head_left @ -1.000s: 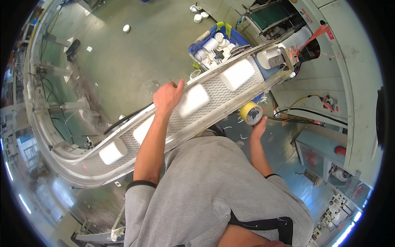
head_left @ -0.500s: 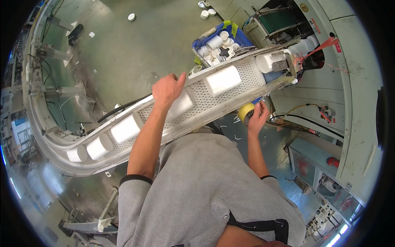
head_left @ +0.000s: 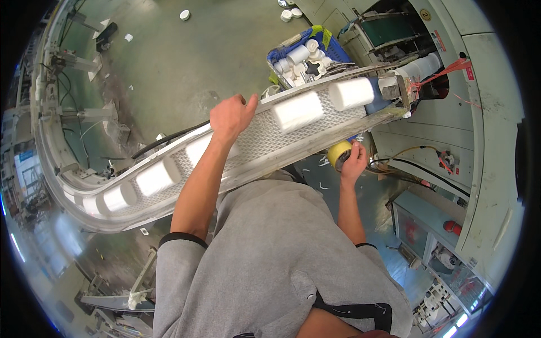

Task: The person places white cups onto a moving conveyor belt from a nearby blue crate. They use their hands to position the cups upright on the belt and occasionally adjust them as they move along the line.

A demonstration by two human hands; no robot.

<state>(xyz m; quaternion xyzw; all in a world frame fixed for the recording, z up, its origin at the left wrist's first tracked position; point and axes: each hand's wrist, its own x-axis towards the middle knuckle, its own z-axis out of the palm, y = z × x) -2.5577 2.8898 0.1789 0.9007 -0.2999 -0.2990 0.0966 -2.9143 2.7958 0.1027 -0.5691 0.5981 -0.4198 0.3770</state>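
A conveyor (head_left: 253,141) with a perforated metal belt runs across in front of me, carrying several plain white rolls (head_left: 298,111) spaced apart on their sides. My left hand (head_left: 234,117) is at its far rail, fingers curled over the edge and the fingertips hidden. Beneath that forearm lies one roll (head_left: 198,151), partly covered. On the near side, my right hand (head_left: 355,161) holds a roll of yellow tape (head_left: 339,154) by its edge, beside the conveyor's near rail.
Behind the conveyor stands a blue basket (head_left: 340,52) holding white pieces and a black star-shaped knob. A large pale machine cabinet (head_left: 479,112) fills the right side, with red string (head_left: 445,72) at its opening. White pieces (head_left: 185,15) lie on the green floor. The conveyor curves away at left.
The white rolls have moved left along the belt, and another has come out at the right end. My left hand stays at the far rail; my right still holds the tape.
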